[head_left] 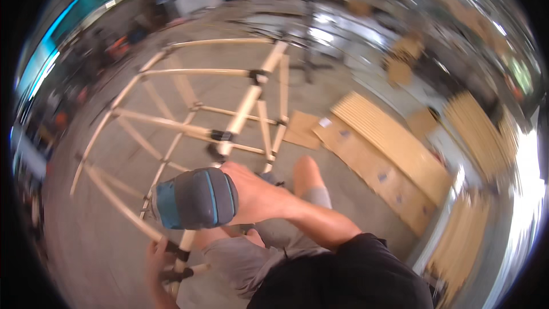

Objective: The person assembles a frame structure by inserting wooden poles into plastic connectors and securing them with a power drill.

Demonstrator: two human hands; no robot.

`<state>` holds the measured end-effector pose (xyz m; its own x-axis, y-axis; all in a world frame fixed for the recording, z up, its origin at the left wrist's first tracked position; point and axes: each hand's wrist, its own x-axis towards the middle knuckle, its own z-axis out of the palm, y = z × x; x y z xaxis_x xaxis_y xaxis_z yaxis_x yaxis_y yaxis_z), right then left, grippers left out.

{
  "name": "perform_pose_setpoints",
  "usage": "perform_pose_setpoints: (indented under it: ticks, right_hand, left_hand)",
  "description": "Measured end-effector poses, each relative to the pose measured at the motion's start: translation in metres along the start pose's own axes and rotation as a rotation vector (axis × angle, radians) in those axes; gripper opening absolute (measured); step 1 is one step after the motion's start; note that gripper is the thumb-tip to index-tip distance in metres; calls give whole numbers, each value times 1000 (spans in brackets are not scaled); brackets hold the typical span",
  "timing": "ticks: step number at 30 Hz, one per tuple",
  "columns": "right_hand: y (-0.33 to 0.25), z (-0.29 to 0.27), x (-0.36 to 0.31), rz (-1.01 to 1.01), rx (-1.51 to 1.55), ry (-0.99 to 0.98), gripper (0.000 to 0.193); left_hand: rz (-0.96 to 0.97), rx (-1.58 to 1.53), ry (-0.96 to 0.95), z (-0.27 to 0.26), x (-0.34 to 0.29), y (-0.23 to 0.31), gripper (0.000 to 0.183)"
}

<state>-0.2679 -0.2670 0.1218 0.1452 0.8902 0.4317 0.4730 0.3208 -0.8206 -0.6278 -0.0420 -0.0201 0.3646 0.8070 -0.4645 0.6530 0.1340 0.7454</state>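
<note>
A large frame of cream-coloured pipes (243, 109) with black joints stands before me, its near end reaching down beside my legs. My right hand (251, 191) is closed round a grey-and-teal power tool (197, 198), held above the near rail. The tool's rounded body is toward me; its working tip is hidden beneath. At the lower left, my left hand (157, 260) grips the frame next to a black joint (178, 252), its fingers blurred. Another black joint (222, 135) sits on the rail just beyond the tool.
Bundled cream pipes (394, 143) lie on flattened cardboard (377, 177) to the right. More pipe stacks (477, 129) rest farther right, near a metal edge (437, 226). A cardboard piece (301, 130) lies beside the frame. Blurred clutter lines the left and far sides.
</note>
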Motion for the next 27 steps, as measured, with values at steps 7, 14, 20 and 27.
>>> perform_pose_setpoints:
  ticks: [7, 14, 20, 27]
  right_hand:
    - [86, 19, -143, 190, 263, 748, 35]
    - [82, 91, -228, 267, 209, 923, 56]
    - [87, 136, -278, 389, -149, 739, 89]
    - [124, 152, -339, 485, -387, 670, 71]
  left_hand:
    - [677, 115, 588, 12, -121, 92, 38]
    - [880, -43, -265, 172, -138, 120, 45]
    - [553, 114, -722, 273, -114, 91, 61]
    - [563, 51, -866, 353, -97, 37, 60]
